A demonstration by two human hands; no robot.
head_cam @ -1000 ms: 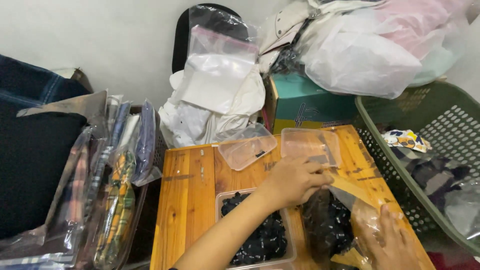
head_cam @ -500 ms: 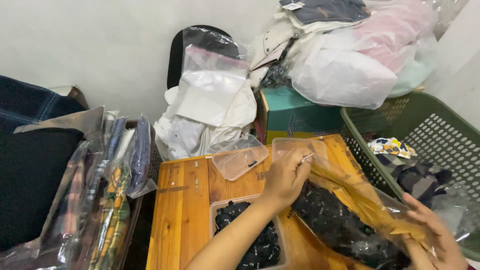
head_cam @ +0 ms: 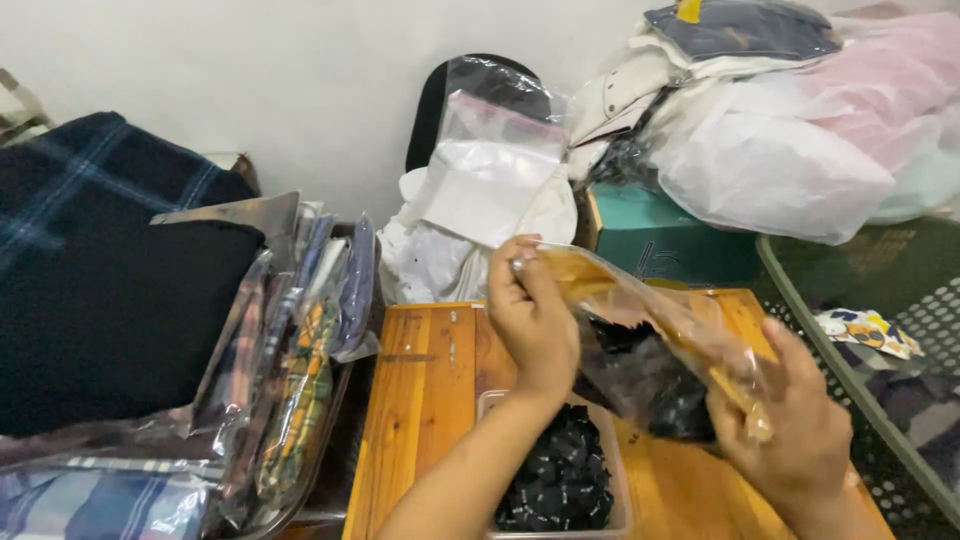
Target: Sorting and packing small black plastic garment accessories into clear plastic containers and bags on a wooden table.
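Both hands grip one clear bag (head_cam: 660, 370) of black pieces above the tray (head_cam: 560, 480): left hand (head_cam: 530, 320) pinches its top, right hand (head_cam: 790, 430) its bottom (mid-handling; next needs steady tilt).

Bag (head_cam: 650, 370) above table (head_cam: 425, 400) (tray (head_cam: 560, 480) on it).

**Materials and finishes**

Clear plastic bag (head_cam: 650, 340) is looking glossy and crinkled, catching glare, holding small matt black cloth pieces. Worktop (head_cam: 430, 390) is showing orange varnished wood, smooth, with visible grain. Shallow tray (head_cam: 620, 500) is reading as clear thin plastic, filled with more matt black pieces. Blanket (head_cam: 90, 290) is looking like soft dark plaid cloth, matt. Basket (head_cam: 850, 380) is showing green perforated plastic, dull. Box (head_cam: 660, 235) is appearing as teal cardboard, matt.
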